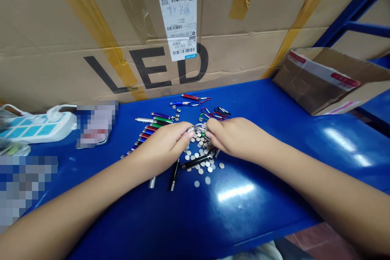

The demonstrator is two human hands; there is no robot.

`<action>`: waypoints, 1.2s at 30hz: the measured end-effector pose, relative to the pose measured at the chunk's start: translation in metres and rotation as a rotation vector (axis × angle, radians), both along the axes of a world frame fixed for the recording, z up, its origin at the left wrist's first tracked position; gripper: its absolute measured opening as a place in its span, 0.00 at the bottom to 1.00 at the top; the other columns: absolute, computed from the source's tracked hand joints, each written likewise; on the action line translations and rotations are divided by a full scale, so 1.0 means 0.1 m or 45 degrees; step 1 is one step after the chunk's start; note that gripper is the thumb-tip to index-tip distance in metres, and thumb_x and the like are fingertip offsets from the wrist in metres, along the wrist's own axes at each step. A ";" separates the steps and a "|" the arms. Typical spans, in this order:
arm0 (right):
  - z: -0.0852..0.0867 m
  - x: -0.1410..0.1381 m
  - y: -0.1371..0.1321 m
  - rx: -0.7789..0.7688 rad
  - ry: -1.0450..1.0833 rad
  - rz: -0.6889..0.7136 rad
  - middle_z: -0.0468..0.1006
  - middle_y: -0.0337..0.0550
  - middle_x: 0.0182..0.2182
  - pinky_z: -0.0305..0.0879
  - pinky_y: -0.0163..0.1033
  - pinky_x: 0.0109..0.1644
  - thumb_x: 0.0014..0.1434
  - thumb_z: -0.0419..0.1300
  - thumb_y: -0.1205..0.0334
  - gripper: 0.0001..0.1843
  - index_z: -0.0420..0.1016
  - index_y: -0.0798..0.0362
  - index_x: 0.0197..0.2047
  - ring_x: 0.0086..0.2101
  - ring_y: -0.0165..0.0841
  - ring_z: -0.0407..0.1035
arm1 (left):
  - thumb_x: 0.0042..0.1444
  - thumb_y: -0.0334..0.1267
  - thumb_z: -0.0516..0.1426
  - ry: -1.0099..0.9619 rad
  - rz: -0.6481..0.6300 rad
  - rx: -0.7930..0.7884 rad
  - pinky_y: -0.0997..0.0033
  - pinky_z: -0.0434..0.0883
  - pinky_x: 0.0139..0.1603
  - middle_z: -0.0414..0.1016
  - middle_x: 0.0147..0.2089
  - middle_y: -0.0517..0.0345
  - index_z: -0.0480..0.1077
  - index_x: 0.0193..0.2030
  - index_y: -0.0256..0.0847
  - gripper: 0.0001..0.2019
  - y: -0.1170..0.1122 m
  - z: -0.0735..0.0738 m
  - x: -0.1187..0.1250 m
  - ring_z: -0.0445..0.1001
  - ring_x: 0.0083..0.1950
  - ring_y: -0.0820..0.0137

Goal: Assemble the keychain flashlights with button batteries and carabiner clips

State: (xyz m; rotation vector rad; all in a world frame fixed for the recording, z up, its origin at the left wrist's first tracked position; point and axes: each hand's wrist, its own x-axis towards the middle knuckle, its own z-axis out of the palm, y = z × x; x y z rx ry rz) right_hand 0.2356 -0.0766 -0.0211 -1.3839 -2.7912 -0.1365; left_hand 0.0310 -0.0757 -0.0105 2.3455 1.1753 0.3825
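Note:
My left hand point(166, 142) pinches a small ribbed silver end piece point(190, 129); the rest of it is hidden in my fingers. A silver carabiner point(201, 126) joins it on the right, gripped by my closed right hand point(233, 134). Beneath both hands lie many loose button cells point(207, 180). One black pen-shaped metal tube point(195, 162) rests across the cells, and another black tube point(174, 175) lies to its left. Blue, green, red and silver tubes point(161, 115) form a slanting row, partly covered by my left hand. Coloured carabiners point(224, 111) are piled behind my right hand.
A red tube point(189, 96) and a blue tube point(179, 104), each with a carabiner, lie near the large cardboard box point(228, 61). An open carton point(317, 85) stands right on the blue table point(274, 195). At left are a white power strip point(63, 124) and pixelated items.

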 end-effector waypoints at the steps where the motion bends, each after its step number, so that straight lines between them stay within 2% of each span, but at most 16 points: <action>1: 0.01 0.03 0.02 -0.063 0.062 0.001 0.75 0.47 0.24 0.40 0.38 0.24 0.67 0.40 0.57 0.17 0.65 0.56 0.40 0.22 0.34 0.65 | 0.66 0.42 0.45 -0.001 0.002 -0.005 0.71 0.63 0.35 0.71 0.34 0.61 0.67 0.41 0.41 0.12 0.01 0.01 -0.02 0.69 0.35 0.70; 4: 0.02 0.09 0.05 -0.340 0.449 0.026 0.73 0.42 0.26 0.50 0.35 0.27 0.67 0.43 0.55 0.14 0.63 0.54 0.37 0.25 0.30 0.64 | 0.66 0.43 0.46 0.003 0.033 -0.023 0.72 0.65 0.36 0.74 0.36 0.60 0.64 0.52 0.43 0.13 0.02 0.02 -0.04 0.72 0.36 0.69; 8: -0.01 0.06 0.04 -0.748 0.959 -0.009 0.70 0.34 0.23 0.57 0.33 0.29 0.67 0.45 0.55 0.12 0.60 0.52 0.36 0.22 0.25 0.63 | 0.66 0.44 0.46 0.003 0.056 -0.018 0.72 0.68 0.34 0.74 0.35 0.60 0.59 0.57 0.43 0.16 -0.01 -0.04 -0.02 0.74 0.35 0.69; 10: -0.04 0.04 0.02 -0.957 1.088 -0.037 0.67 0.30 0.21 0.58 0.31 0.27 0.68 0.44 0.55 0.12 0.58 0.51 0.34 0.19 0.23 0.61 | 0.66 0.41 0.46 0.005 0.022 0.156 0.71 0.69 0.36 0.75 0.39 0.57 0.58 0.58 0.43 0.16 -0.02 -0.09 -0.01 0.75 0.39 0.68; 12: -0.04 0.03 0.00 -1.118 1.171 -0.034 0.66 0.28 0.19 0.57 0.31 0.25 0.68 0.43 0.55 0.13 0.56 0.50 0.33 0.17 0.22 0.59 | 0.65 0.37 0.46 0.041 -0.071 0.411 0.71 0.69 0.37 0.73 0.42 0.55 0.62 0.55 0.43 0.14 -0.03 -0.12 -0.01 0.74 0.41 0.67; 15: -0.03 0.04 -0.03 -1.255 1.208 0.029 0.64 0.28 0.18 0.57 0.30 0.24 0.69 0.41 0.56 0.13 0.55 0.50 0.33 0.16 0.22 0.57 | 0.65 0.36 0.46 0.112 -0.170 0.679 0.72 0.68 0.34 0.71 0.40 0.55 0.67 0.48 0.42 0.12 -0.03 -0.12 -0.03 0.73 0.37 0.68; 18: -0.02 0.06 -0.04 -1.321 1.203 0.115 0.64 0.28 0.18 0.57 0.30 0.23 0.69 0.40 0.55 0.14 0.55 0.51 0.33 0.16 0.21 0.56 | 0.65 0.39 0.49 0.117 -0.167 0.730 0.73 0.67 0.32 0.70 0.37 0.57 0.69 0.47 0.44 0.10 -0.04 -0.08 -0.04 0.72 0.34 0.70; 21: 0.00 0.07 -0.06 -1.324 1.217 0.157 0.62 0.27 0.18 0.57 0.31 0.23 0.70 0.40 0.55 0.14 0.56 0.51 0.34 0.16 0.21 0.55 | 0.64 0.39 0.51 0.069 -0.169 0.666 0.74 0.66 0.34 0.70 0.36 0.59 0.70 0.47 0.45 0.10 -0.04 -0.05 -0.04 0.72 0.35 0.71; 29: 0.06 0.05 -0.07 -1.139 1.083 0.121 0.62 0.28 0.17 0.60 0.33 0.30 0.69 0.40 0.61 0.17 0.55 0.51 0.28 0.18 0.23 0.57 | 0.62 0.37 0.52 0.021 -0.158 0.409 0.75 0.64 0.37 0.69 0.36 0.62 0.72 0.45 0.48 0.09 -0.03 0.00 -0.02 0.70 0.36 0.73; 32: 0.05 0.04 -0.07 -1.110 1.059 0.111 0.62 0.28 0.17 0.59 0.33 0.30 0.70 0.40 0.61 0.17 0.56 0.51 0.28 0.18 0.22 0.57 | 0.62 0.38 0.52 0.066 -0.175 0.341 0.74 0.65 0.40 0.69 0.37 0.61 0.72 0.46 0.50 0.10 -0.02 0.02 -0.03 0.70 0.37 0.72; 36: 0.04 0.03 -0.09 -1.126 1.010 0.105 0.63 0.28 0.17 0.58 0.33 0.29 0.70 0.41 0.58 0.17 0.57 0.52 0.29 0.17 0.22 0.57 | 0.62 0.40 0.50 0.129 -0.229 0.309 0.75 0.64 0.36 0.70 0.37 0.60 0.72 0.47 0.50 0.11 -0.02 0.03 -0.04 0.71 0.36 0.72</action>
